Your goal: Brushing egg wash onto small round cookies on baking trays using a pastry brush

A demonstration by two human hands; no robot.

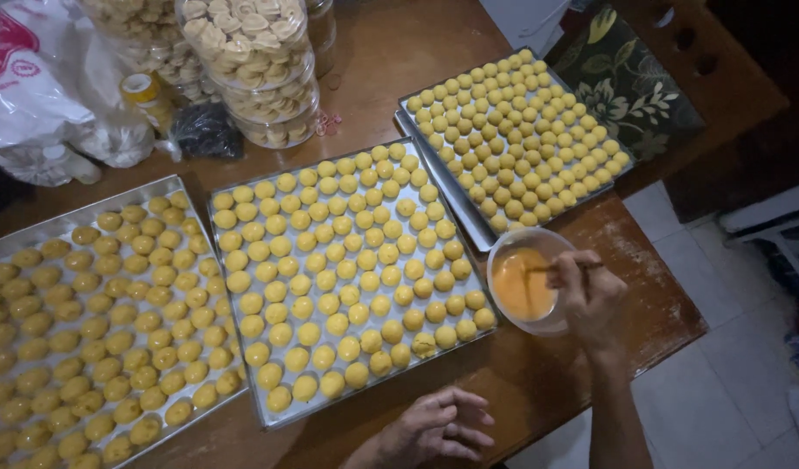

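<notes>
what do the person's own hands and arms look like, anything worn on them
Both are bare. The right hand and its forearm show no sleeve, glove, watch or bracelet up to the bottom edge of the picture. The left hand is also ungloved, with no ring or band that can be made out; only its wrist shows, and that is uncovered too. The dim light leaves finer detail such as the nails unclear.

The left tray [35, 227] of glazed dough balls runs off the left and bottom edges, so its full extent cannot be told. The stacked clear jars [259, 78] of pastries are cut by the top edge, as is the white plastic bag [35, 87]. The left hand [434, 427] is cropped at the wrist by the bottom edge. The right hand [588, 293] covers part of the bowl [503, 252] rim; the brush [551, 268] tip is too blurred to make out.
</notes>
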